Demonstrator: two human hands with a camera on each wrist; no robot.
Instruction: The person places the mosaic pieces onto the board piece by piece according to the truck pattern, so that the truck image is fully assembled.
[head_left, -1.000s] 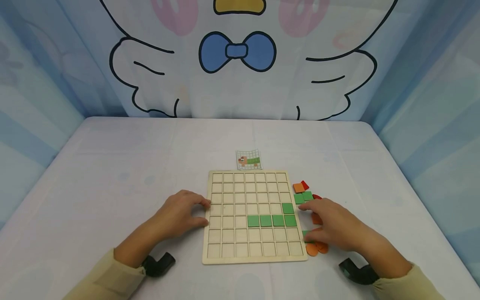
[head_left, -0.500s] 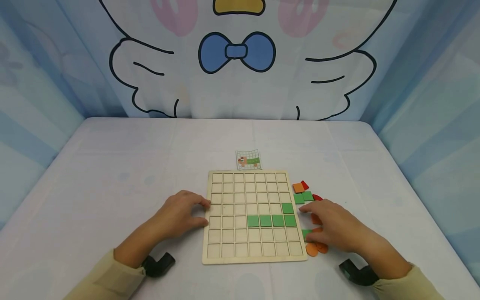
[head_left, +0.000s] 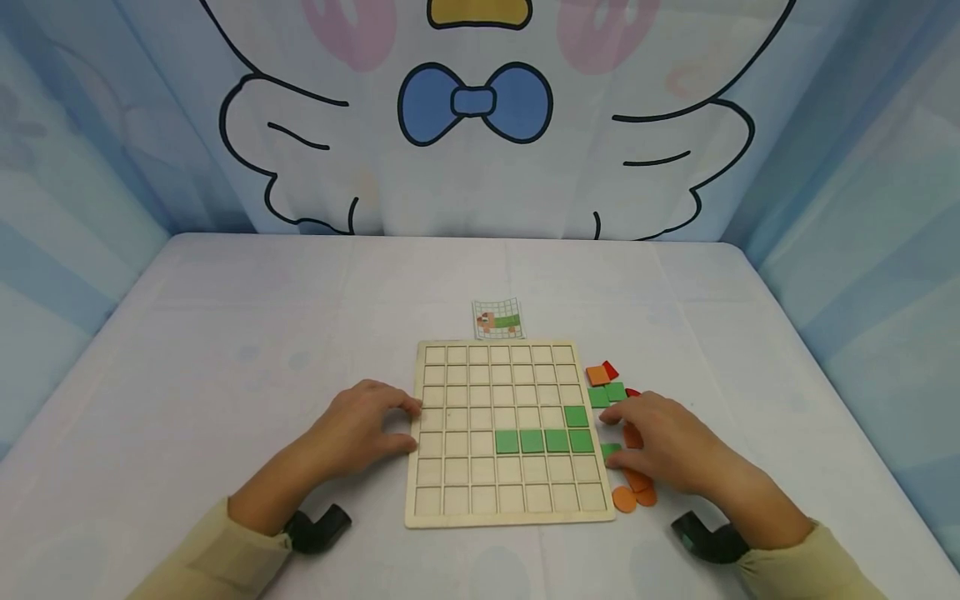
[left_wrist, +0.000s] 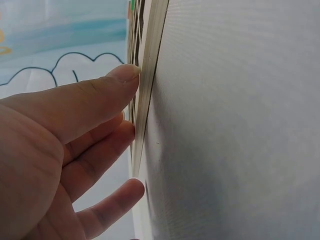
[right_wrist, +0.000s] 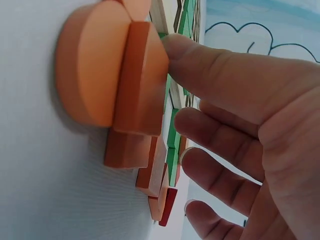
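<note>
A wooden grid board point(head_left: 510, 523) lies flat, with several green square tiles point(head_left: 531, 442) set in its right-hand cells. My left hand point(head_left: 363, 425) rests at the board's left edge; in the left wrist view its thumb point(left_wrist: 107, 97) and fingertips touch the side. Over the loose pieces to the right hovers my right hand point(head_left: 667, 437), fingers relaxed and apart. Its thumb touches a loose green tile point(head_left: 610, 450) beside the board's right edge. In the right wrist view that thumb point(right_wrist: 205, 62) overlaps an orange block point(right_wrist: 142, 80), and the tile is mostly hidden.
Above the board lies a small pattern card point(head_left: 497, 320). Loose orange discs point(head_left: 624, 499), an orange square point(head_left: 597, 376), green squares point(head_left: 598, 397) and a red piece point(head_left: 611, 370) lie along its right side. A patterned curtain point(head_left: 480, 183) hangs behind the table.
My right hand has shifted slightly away from me, and the green tile at its thumb has slid the same way along the board's edge. My left hand and the board stay put.
</note>
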